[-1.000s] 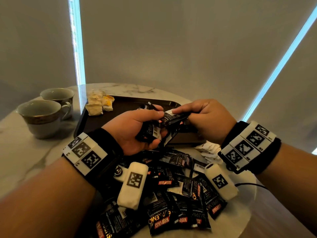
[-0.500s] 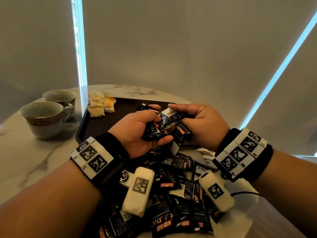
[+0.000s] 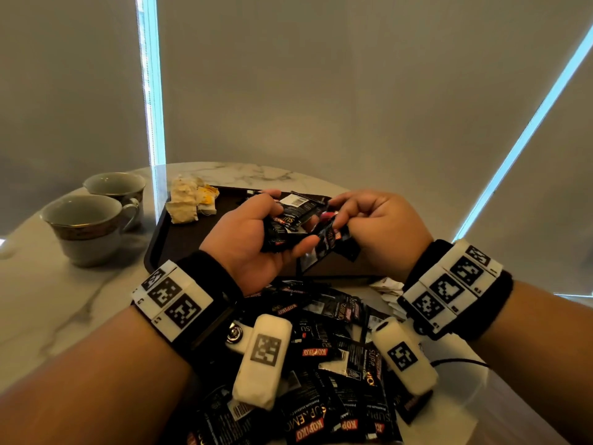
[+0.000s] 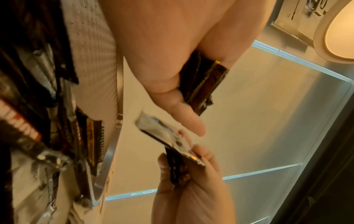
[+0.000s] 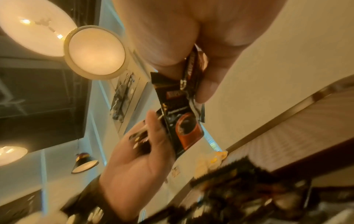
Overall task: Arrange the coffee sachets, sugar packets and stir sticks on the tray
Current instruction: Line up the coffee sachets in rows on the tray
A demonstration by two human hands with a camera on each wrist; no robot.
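Observation:
My left hand point(image 3: 287, 226) grips a small stack of black coffee sachets point(image 3: 296, 208) above the dark brown tray point(image 3: 179, 248). My right hand point(image 3: 340, 216) pinches more black sachets point(image 3: 333, 240), which hang beside the left fingertips. The left wrist view has the left hand's stack point(image 4: 203, 84) under its thumb and the right hand's sachet point(image 4: 168, 134) just below. In the right wrist view a sachet point(image 5: 182, 121) printed with a coffee cup hangs from my right fingers point(image 5: 206, 91). Pale yellowish packets point(image 3: 189, 200) lie in the tray's back left corner.
Many loose black sachets point(image 3: 337, 364) are heaped on the marble table in front of the tray, under my wrists. Two teacups point(image 3: 86, 226) point(image 3: 115, 184) stand to the tray's left. White paper packets point(image 3: 388, 287) lie by the tray's near right corner.
Both hands have stayed together over the tray's near side. The right hand's sachets have shifted from on top of the left hand's stack to lower, beside its fingertips.

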